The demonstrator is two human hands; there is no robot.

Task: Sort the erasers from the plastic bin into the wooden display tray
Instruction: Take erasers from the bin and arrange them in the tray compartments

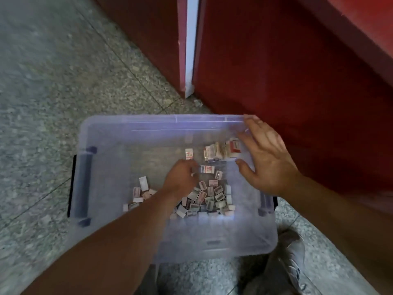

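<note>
A clear plastic bin [102,228] stands on the floor below me. Several small paper-wrapped erasers [209,200] lie heaped at its near right, a few lie at the near left [141,189], and a bunched row [217,151] sits at the back right. My left hand [180,176] reaches down into the bin's middle, its curled fingers closed on the left end of a single eraser [207,168]. My right hand [266,155] hovers with spread fingers over the bin's right side, its fingertips beside the bunched row. No wooden tray is in view.
A dark red cabinet [287,77] with a white edge strip [190,50] rises just behind and to the right of the bin. Speckled stone floor [53,92] spreads to the left. My grey shoe [291,265] sits at the bin's near right corner.
</note>
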